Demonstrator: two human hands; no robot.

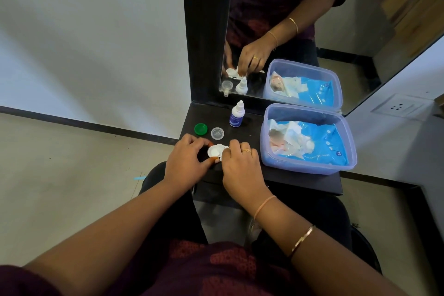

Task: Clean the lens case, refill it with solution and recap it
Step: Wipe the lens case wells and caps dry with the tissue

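Hands (186, 158) hold lens case (214, 150) and wipe (223, 155), black shelf (300, 179), mirror (341, 38), white wall (96, 31)

Soft even light, edges warped

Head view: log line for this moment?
step: wiping case | left hand: holds case | right hand: pinches wipe on case | green cap, clear cap: off | bottle: upright

White lens case (214, 151) lies uncapped; green cap (200, 129) and clear cap (217, 133) just behind; solution bottle (236, 115) upright beyond
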